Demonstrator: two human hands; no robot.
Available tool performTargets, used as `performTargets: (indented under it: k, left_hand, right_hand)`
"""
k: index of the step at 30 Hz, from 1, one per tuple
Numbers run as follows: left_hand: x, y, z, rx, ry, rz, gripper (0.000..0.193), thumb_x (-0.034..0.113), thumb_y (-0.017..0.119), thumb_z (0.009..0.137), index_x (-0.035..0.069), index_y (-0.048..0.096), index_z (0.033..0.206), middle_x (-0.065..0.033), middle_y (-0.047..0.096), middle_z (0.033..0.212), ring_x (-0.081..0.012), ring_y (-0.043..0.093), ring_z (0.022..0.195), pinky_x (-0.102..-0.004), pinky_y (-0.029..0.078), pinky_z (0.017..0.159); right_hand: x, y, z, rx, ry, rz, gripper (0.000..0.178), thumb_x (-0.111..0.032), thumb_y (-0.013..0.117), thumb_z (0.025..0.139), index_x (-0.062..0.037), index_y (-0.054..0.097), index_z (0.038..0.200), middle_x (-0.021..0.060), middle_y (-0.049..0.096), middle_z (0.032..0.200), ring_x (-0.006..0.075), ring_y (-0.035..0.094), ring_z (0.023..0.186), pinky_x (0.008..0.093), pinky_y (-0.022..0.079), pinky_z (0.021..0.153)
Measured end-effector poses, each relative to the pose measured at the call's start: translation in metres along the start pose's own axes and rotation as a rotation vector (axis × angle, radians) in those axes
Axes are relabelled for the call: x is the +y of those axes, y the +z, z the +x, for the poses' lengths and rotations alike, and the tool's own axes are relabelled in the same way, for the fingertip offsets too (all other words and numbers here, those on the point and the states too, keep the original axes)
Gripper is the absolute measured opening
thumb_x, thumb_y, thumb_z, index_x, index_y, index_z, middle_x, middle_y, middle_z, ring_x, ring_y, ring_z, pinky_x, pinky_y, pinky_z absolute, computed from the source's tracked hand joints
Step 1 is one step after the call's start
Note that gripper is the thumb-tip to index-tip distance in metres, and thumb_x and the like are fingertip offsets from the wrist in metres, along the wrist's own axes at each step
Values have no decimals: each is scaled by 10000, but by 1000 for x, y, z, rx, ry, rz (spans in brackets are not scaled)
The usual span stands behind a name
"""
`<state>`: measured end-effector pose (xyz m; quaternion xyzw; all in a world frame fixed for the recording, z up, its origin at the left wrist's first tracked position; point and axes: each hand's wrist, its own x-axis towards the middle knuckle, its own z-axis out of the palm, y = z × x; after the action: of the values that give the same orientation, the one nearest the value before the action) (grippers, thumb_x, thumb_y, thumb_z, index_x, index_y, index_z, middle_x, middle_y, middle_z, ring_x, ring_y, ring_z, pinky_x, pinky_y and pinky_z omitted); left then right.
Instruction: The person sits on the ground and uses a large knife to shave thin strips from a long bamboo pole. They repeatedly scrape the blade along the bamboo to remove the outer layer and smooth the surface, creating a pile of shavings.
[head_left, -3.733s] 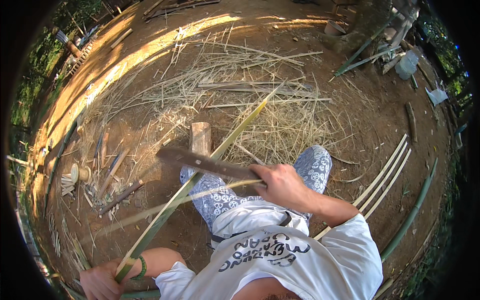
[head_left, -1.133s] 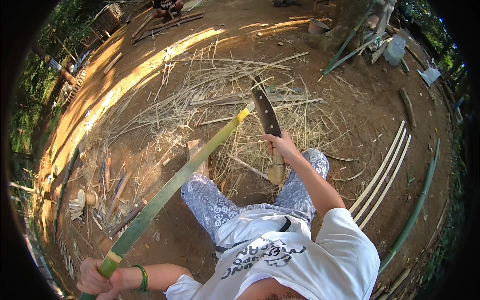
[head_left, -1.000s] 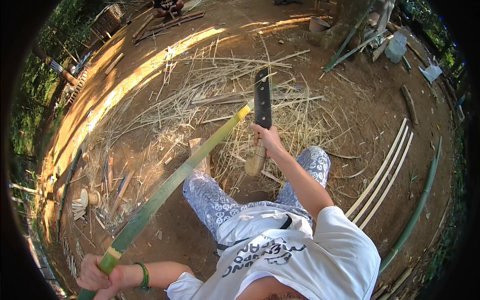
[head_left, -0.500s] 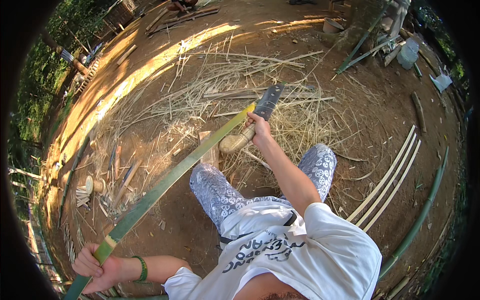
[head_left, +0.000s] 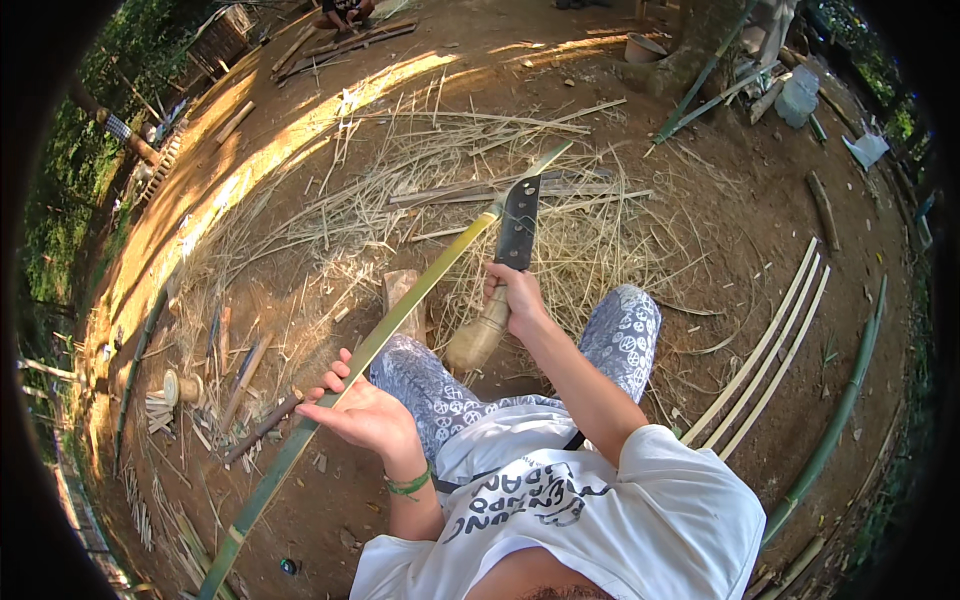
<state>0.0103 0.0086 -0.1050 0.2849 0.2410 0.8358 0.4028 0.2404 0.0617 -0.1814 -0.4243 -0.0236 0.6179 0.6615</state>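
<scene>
Currently gripping knife (head_left: 518, 225) in right hand (head_left: 518, 300), just right of bamboo strip (head_left: 425, 285), diagonal lower-left to upper-right; cradling it closer in with spread-fingered left hand (head_left: 376, 416).

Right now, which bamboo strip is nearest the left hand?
The green-yellow strip slanting across the left hand; the three pale strips lie right, on the ground.

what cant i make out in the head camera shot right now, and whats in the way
All in the head view:
The near end of the green bamboo strip: cut off by the lower edge.
Where the knife's blade meets its handle: hidden by the right hand.
The co-worker's head: cut off by the upper edge.
The small dark thing at lower left: too small to identify.
</scene>
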Motion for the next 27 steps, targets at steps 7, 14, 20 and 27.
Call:
performTargets:
  k: [7,14,20,27]
  left_hand:
    - [29,25,38,72,195,139,514,618,296,1052,181,367,790,50,262,638,-102,294,605,-282,357,680]
    - [38,33,60,-143,167,2,671,786,233,952,167,307,706,44,185,557,-99,151,506,-258,181,502]
    - [66,35,79,-548,152,-159,723,841,303,887,147,304,685,40,196,533,-92,148,459,-270,141,448]
    - [99,62,79,-681,81,-258,725,847,364,860,156,277,661,37,193,533,-99,155,465,-268,157,454]
  right_hand:
    - [2,-91,-35,77,1,-542,550,-22,722,795,-20,429,1260,100,604,864,198,630,690,368,547,612]
    - [42,-156,-4,212,269,-940,895,-55,788,690,48,261,1405,206,613,1131,264,644,815,413,549,710]
    - [28,-154,-44,37,1,-880,512,-139,790,732,82,586,1146,177,686,969,232,648,793,416,535,715]
    - [-7,-122,-71,226,-199,-1247,412,-314,723,875,68,671,1019,188,692,810,258,671,756,420,520,735]
